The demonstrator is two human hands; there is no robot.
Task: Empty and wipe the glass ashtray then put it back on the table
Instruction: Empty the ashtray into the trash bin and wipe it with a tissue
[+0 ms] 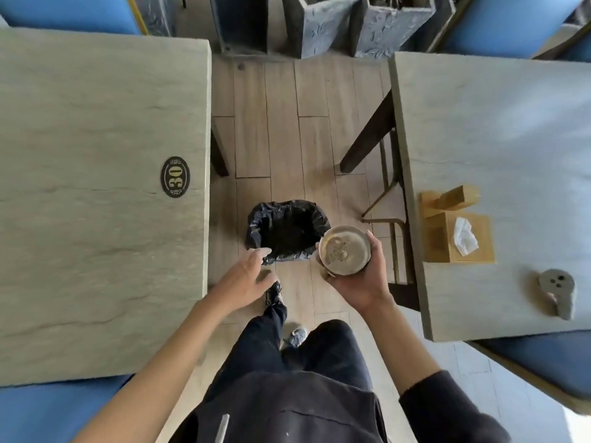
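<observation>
Two tables point(96, 187) flank the aisle; the bin point(287, 230) stands on the floor between them. At the bin's 4 o'clock, the right hand point(358, 282) grips the ashtray point(345, 250) upright, butts still inside. The left hand point(246, 276), fingers spread and empty, reaches toward the bin's 7 o'clock; emptying, wiping and returning all remain.

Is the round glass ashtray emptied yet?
Not yet. The round glass ashtray sits upright in the right hand, debris still inside, beside the black-lined bin.

1 head-worn wide-angle view, looking steeply down, close over hands point(358, 282), aisle floor point(287, 139) between tables
</observation>
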